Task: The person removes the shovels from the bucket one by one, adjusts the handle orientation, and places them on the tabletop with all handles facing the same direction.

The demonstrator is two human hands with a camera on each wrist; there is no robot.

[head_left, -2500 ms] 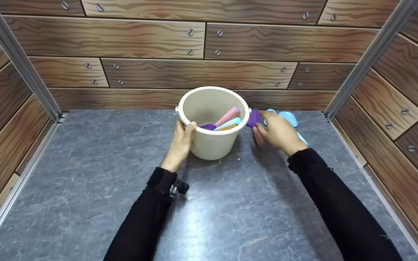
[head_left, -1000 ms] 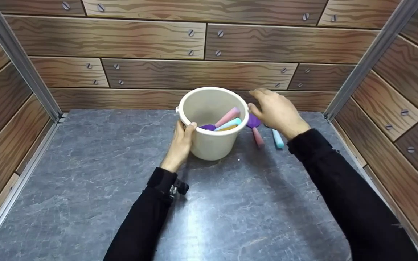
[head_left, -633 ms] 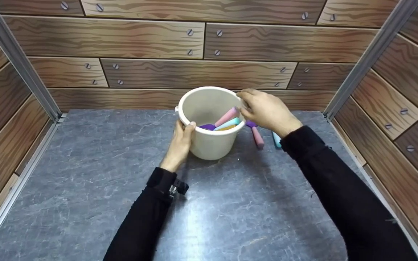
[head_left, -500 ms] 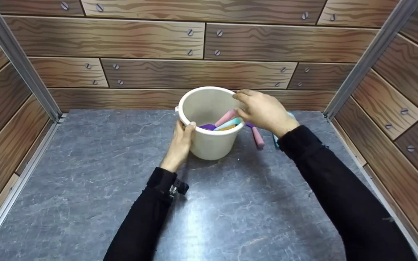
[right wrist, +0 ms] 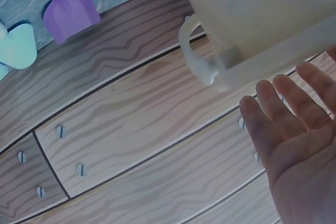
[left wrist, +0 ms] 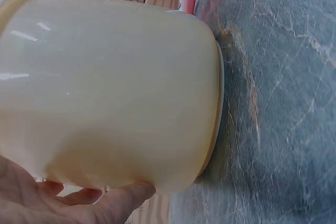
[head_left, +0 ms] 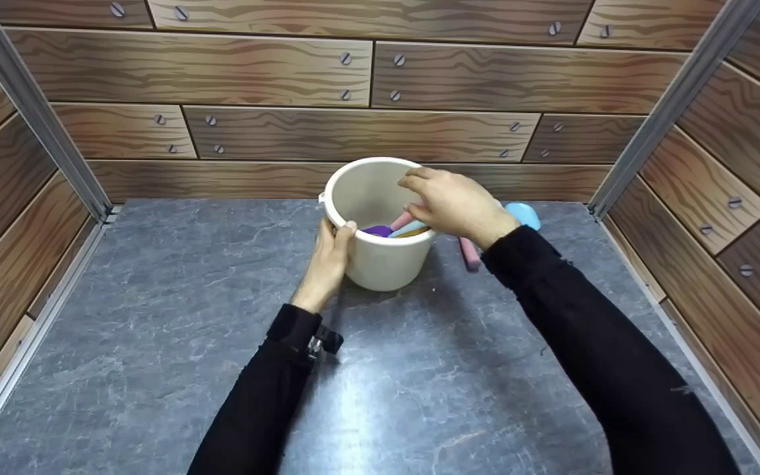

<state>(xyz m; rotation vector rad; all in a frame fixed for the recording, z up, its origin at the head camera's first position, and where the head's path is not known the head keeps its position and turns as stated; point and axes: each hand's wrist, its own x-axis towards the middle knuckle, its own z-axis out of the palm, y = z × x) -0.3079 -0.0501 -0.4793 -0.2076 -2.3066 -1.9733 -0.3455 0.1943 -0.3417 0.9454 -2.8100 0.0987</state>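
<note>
A cream plastic bucket [head_left: 386, 267] stands upright on the grey marbled floor. My left hand [head_left: 324, 264] grips its left side, thumb near the rim, and fingers lie against its wall in the left wrist view. Inside the bucket show a purple blade [head_left: 378, 231] and pink [head_left: 402, 220], light blue [head_left: 406, 229] and orange pieces, partly covered by my right hand. That right hand [head_left: 456, 201] is over the bucket's right rim; its fingers look straight, with nothing in them, in the right wrist view. To the bucket's right lies a purple toy shovel [right wrist: 71, 17] with a pink handle.
A teal piece [right wrist: 20, 46] lies beside the shovel, and a light blue rounded piece [head_left: 523, 214] sits near the back wall. Wood-patterned walls [head_left: 281, 135] with metal corner posts [head_left: 667, 112] enclose the floor on three sides.
My right hand has moved from the purple shovel at the right up and leftward over the bucket's rim. The left hand and the bucket have stayed in place.
</note>
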